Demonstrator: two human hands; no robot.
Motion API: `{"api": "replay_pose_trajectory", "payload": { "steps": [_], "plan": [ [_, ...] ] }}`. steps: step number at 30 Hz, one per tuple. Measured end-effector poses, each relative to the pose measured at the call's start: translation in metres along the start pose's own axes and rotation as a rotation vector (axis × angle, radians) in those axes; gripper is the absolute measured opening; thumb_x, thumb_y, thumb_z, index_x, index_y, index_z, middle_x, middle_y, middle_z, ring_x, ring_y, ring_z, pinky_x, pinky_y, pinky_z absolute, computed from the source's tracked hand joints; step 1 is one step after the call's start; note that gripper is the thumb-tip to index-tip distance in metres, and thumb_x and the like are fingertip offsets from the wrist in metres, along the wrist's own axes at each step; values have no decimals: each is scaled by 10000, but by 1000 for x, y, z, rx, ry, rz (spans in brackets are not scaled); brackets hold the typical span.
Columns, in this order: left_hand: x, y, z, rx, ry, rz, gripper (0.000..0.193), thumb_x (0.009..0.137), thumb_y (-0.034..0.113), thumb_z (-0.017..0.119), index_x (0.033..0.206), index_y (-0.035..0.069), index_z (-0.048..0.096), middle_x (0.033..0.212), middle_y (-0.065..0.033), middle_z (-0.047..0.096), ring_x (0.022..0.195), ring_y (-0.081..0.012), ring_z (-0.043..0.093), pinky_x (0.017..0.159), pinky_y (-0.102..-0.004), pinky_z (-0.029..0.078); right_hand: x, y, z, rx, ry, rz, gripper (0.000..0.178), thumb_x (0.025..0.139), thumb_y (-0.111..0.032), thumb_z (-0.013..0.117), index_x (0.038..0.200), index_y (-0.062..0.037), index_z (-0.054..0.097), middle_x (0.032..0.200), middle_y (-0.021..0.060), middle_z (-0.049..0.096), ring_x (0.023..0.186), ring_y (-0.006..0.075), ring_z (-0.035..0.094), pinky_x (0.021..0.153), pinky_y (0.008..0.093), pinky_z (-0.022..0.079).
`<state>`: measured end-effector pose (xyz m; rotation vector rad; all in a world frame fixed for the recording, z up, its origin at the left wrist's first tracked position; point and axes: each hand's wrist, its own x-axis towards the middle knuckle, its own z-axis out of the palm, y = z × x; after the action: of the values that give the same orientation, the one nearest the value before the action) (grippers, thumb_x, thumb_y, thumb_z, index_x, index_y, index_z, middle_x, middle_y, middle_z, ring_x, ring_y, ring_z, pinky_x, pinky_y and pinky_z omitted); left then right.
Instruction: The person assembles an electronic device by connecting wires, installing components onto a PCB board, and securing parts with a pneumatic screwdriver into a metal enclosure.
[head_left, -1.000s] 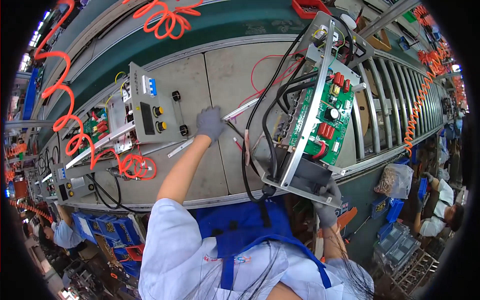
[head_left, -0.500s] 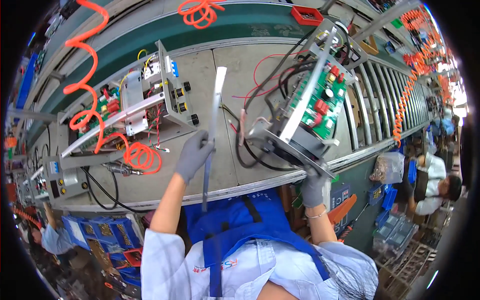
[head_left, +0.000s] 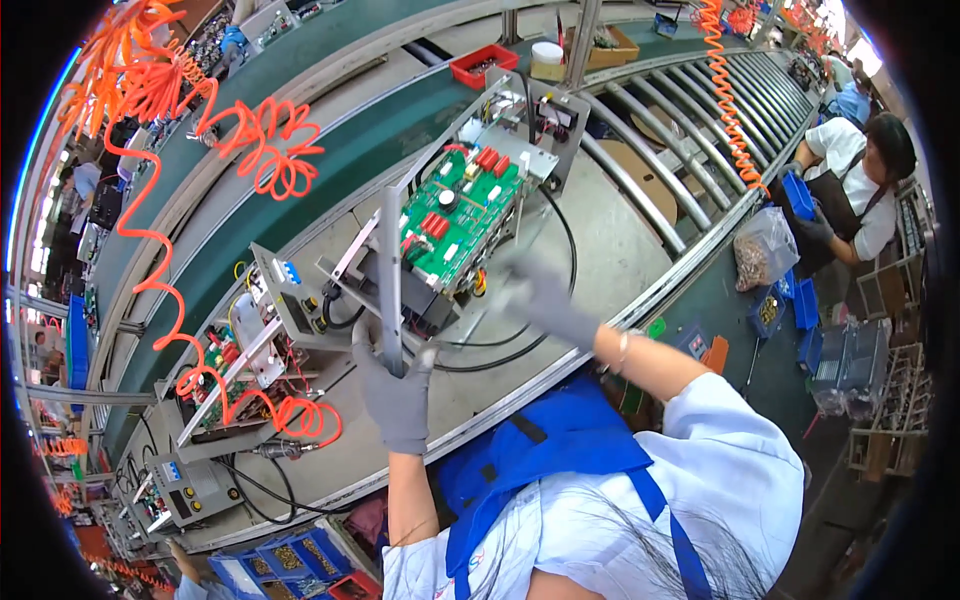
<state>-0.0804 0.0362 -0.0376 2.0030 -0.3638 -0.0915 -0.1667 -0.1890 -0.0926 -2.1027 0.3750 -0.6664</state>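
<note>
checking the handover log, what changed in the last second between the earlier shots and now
The left hand took the grey metal strip off the bench and now grips its lower end, holding it upright against the open chassis. The right hand, earlier at the chassis's lower edge, has moved up beside the green board. Both hands stayed gloved; the chassis stays on the bench.

The gloved left hand point(head_left: 395, 385) gripped a grey metal bar point(head_left: 391, 270) just beside the green circuit board point(head_left: 462, 213); the blurred right hand point(head_left: 540, 295) reached below that board.
</note>
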Motion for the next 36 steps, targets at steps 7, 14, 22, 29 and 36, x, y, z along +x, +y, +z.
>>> {"api": "replay_pose_trajectory", "payload": {
  "steps": [7, 14, 22, 29, 36],
  "plan": [
    [3, 33, 48, 212, 71, -98, 815, 726, 202, 793, 1366, -62, 362, 1261, -181, 544, 1155, -242, 533, 977, -322, 391, 190, 168, -155, 66, 384, 276, 512, 721, -189, 648, 1186, 11, 574, 1025, 177, 656, 966, 239, 629, 873, 334, 472],
    [14, -1, 36, 84, 22, 107, 574, 730, 145, 755, 1212, -46, 508, 1057, -100, 614, 938, -166, 567, 847, -298, 453, 173, 178, -163, -201, 280, 264, 259, 682, -202, 593, 746, 46, 633, 664, 192, 621, 640, 288, 616, 612, 370, 472],
    [18, -29, -6, 101, -24, 49, 451, 733, 42, 688, 1155, -21, 541, 956, -62, 633, 820, -122, 582, 753, -273, 477, 29, 76, -163, -531, 621, -200, 402, 796, -203, 612, 1132, 18, 591, 990, 195, 631, 910, 318, 618, 814, 403, 469],
    [19, -35, 0, -13, 7, 88, 374, 750, 37, 687, 1096, -21, 558, 909, -49, 624, 782, -122, 572, 723, -272, 471, 95, 49, -125, 339, 204, 216, 413, 882, -358, 539, 1101, -10, 579, 987, 126, 624, 911, 187, 580, 827, 335, 448],
    [22, -40, 3, 21, 3, 144, 440, 746, 52, 693, 1152, -35, 547, 931, -66, 643, 797, -138, 579, 743, -284, 476, 120, 96, -109, -235, 322, 270, 345, 870, -334, 521, 940, -19, 644, 877, 204, 655, 833, 347, 631, 766, 412, 471]
  ]
}}
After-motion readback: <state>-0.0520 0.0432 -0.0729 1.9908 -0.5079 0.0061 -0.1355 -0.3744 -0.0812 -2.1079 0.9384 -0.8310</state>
